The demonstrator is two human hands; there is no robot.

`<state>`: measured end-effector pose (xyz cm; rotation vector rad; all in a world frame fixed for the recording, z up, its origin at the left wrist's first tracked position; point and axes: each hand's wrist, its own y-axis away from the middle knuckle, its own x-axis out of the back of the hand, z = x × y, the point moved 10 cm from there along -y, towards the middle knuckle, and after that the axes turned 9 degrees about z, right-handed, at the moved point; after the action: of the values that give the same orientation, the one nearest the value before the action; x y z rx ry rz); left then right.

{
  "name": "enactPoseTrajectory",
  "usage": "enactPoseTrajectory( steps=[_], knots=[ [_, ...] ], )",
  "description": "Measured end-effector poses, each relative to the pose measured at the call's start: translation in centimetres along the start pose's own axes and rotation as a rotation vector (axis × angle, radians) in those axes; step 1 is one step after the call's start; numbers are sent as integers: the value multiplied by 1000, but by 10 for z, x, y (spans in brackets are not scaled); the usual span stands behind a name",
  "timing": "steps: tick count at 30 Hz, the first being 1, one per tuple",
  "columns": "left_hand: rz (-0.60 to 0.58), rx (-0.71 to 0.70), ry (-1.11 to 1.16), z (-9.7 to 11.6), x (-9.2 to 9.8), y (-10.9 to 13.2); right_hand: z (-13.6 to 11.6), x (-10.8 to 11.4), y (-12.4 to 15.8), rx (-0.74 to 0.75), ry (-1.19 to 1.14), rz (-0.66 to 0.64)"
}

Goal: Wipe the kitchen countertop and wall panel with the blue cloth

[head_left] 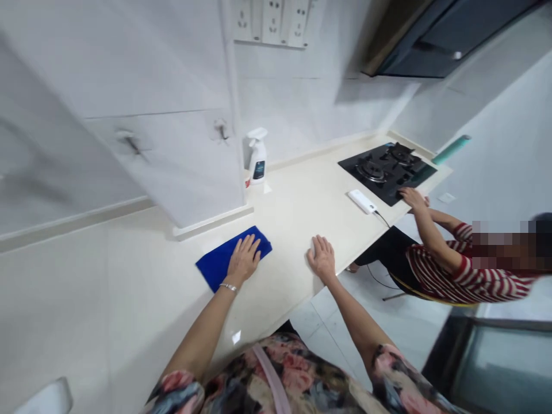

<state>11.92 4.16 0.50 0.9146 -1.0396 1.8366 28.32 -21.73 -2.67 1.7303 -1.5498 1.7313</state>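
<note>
Cloth (215, 263), blue, flat on the counter (297, 198), close to the jutting wall (202, 167) but apart from it. Lies directly under the left hand (244, 257), with its long axis slanting from near left to far right. Spreads mostly to the left of that hand, with only a small corner out past the fingers on the right. On top, the left hand: palm down, fingers slightly apart, no pinch on the fabric; cannot tell whether pressed hard or merely resting. By far the nearer of the two. Farther right, clear of the cloth, the right hand (322, 259): palm down on bare counter, fingers nearly together, thumb out, nothing visibly held. Beyond the wall's end, an upright bottle (258, 164). Off right, a white box (361, 201), then the stove (388, 169), with a co-worker's hand (413, 198) at its near edge.
</note>
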Motion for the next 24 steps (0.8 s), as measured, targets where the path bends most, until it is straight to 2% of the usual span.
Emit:
enactPoseTrajectory(
  steps=[4,9,13,18,21,24],
  knots=[
    [-9,-35,-3,-2,3,17,1,-1,3,38,24,22],
    [-60,-146,16,-13,18,54,3,0,5,40,28,30],
    [-54,-231,65,-39,38,78,3,1,7,68,14,54],
    [-10,-285,142,-71,61,87,2,2,9,98,8,77],
    [109,-204,141,-78,74,83,0,3,10,113,17,88],
    [341,62,36,-89,87,87,-2,5,10,126,27,98]
  ],
)
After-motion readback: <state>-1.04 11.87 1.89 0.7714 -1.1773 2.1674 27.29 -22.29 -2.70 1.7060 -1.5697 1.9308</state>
